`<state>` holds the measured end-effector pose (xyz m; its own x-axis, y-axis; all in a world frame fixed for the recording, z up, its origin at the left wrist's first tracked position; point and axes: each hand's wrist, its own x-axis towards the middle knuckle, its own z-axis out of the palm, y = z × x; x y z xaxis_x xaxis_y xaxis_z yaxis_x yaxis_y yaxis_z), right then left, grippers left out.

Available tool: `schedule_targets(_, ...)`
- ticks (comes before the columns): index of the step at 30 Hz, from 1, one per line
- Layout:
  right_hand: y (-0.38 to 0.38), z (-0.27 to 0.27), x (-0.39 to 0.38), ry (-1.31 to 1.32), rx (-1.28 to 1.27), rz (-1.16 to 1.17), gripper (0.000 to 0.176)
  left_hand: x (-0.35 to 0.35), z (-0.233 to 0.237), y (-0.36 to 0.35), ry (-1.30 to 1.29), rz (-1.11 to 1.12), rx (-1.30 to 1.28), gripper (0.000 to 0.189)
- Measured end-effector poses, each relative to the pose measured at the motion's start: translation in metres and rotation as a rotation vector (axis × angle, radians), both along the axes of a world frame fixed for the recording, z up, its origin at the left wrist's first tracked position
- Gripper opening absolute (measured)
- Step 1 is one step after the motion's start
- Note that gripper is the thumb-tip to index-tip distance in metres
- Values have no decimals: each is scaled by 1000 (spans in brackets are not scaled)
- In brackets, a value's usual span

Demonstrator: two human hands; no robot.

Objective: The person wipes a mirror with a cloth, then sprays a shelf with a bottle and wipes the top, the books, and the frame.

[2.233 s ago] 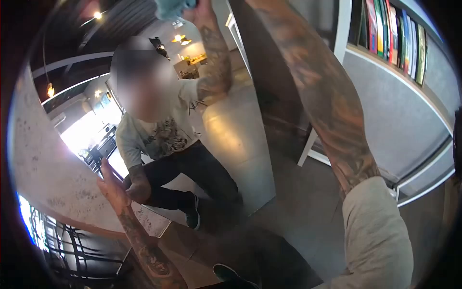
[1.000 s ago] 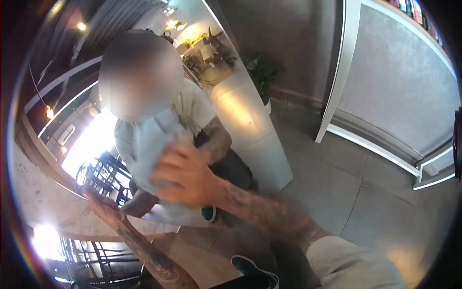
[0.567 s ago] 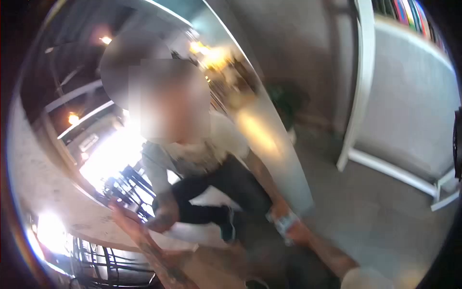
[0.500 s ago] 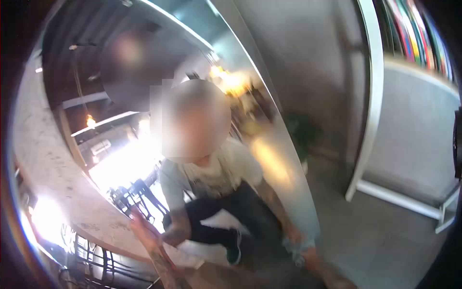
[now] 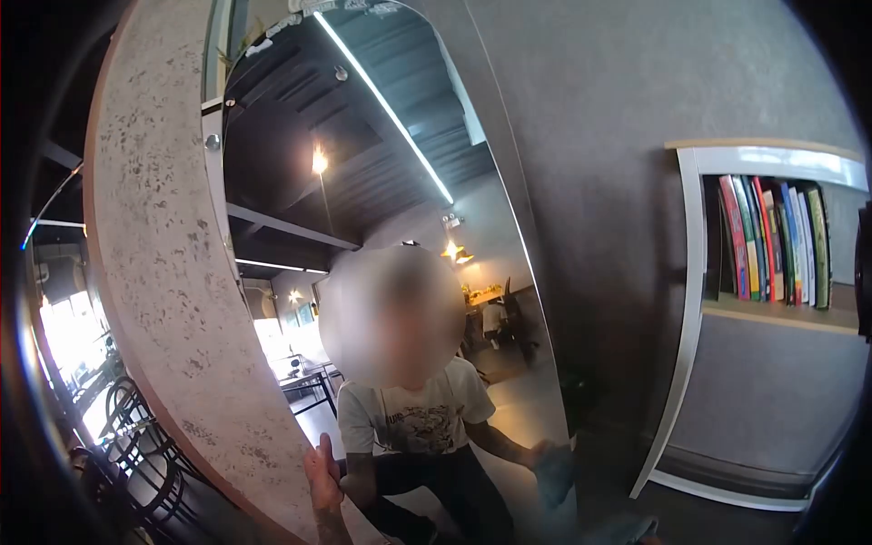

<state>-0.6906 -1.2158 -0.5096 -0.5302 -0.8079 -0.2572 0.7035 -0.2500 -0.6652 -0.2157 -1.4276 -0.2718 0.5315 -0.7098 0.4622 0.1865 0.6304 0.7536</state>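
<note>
The left hand (image 5: 322,472) lies open and flat, fingers stretched upward, on the inner edge of the speckled stone frame (image 5: 163,272) of a tall mirror (image 5: 381,182). The right hand (image 5: 543,451) shows clearly only as a reflection low in the glass. It is on a blue cloth (image 5: 556,477), but I cannot tell if it grips it. The mirror stands against a grey wall (image 5: 590,182). To the right, a white shelf (image 5: 690,300) holds colourful books (image 5: 772,241). Black metal chairs (image 5: 136,436) stand at the left.
</note>
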Motion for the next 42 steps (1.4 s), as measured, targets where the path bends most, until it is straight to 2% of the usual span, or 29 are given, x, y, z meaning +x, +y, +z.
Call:
schedule_targets(3,-39,85,-4,-46,-406,-56,43,8,7,8,-80,-126,19,36)
schedule_targets(4,-60,119,0,8,-552,-53,43,9,13,8,-226,10,252,30)
schedule_targets(5,-86,167,6,625,-575,-168,51,9,20,6,-373,148,483,29)
schedule_targets(6,-112,215,12,1140,-568,-448,62,0,26,12,-369,147,482,29)
schedule_targets(7,-134,280,26,1243,-819,-507,56,-16,33,20,-358,82,308,38)
schedule_targets(8,-153,333,34,1434,-944,-569,49,-23,38,24,-344,18,137,52)
schedule_targets(9,-175,376,47,1582,-1013,-657,46,-11,25,17,-345,73,294,76)
schedule_targets(11,-219,427,67,1644,-1155,-568,45,-15,30,23,-298,39,307,79)
schedule_targets(13,-267,462,71,1724,-1132,-540,48,-14,36,24,-254,4,316,82)
schedule_targets(15,-294,523,78,1712,-1181,-728,54,-8,36,22,-339,-58,415,80)
schedule_targets(17,-305,595,88,1588,-1198,-753,60,-9,40,25,-317,-91,406,80)
schedule_targets(18,-303,629,91,1587,-1112,-707,63,-8,39,25,-299,-123,388,80)
schedule_targets(20,-304,640,89,1574,-1015,-661,67,6,16,10,-313,-82,304,82)
schedule_targets(22,-306,630,75,1622,-977,-464,68,6,6,5,-320,-48,213,83)
schedule_targets(24,-301,568,58,1672,-1183,-443,65,-10,21,17,-176,-48,238,89)
schedule_targets(26,-280,489,52,1746,-1151,-518,61,-13,30,22,-186,-35,312,92)
schedule_targets(27,-273,457,48,1742,-1133,-478,59,-14,33,24,-199,-12,390,95)
schedule_targets(29,-272,443,47,1732,-1109,-431,58,-17,36,28,-190,-34,411,97)
schedule_targets(31,-279,463,53,1683,-1177,-517,60,-17,46,34,-199,-55,430,99)
schedule_targets(32,-284,486,58,1675,-1181,-527,60,-21,47,37,-268,-5,460,87)
schedule_targets(34,-300,559,67,1690,-1255,-559,61,-9,26,26,-319,37,478,77)
schedule_targets(35,-313,598,73,1671,-1319,-600,62,13,-7,11,-427,-8,337,64)
schedule_targets(36,-328,640,80,1651,-1381,-641,63,22,-21,-2,-533,-54,195,53)
schedule_targets(37,-341,686,88,1657,-1352,-641,63,18,-8,0,-525,-64,189,53)
schedule_targets(39,-355,741,98,1674,-1320,-644,64,8,21,22,-112,-264,549,84)
schedule_targets(41,-355,766,104,1730,-1285,-713,66,10,27,25,-95,-271,579,88)
schedule_targets(42,-348,750,99,1740,-1250,-712,64,11,31,29,-77,-270,612,92)
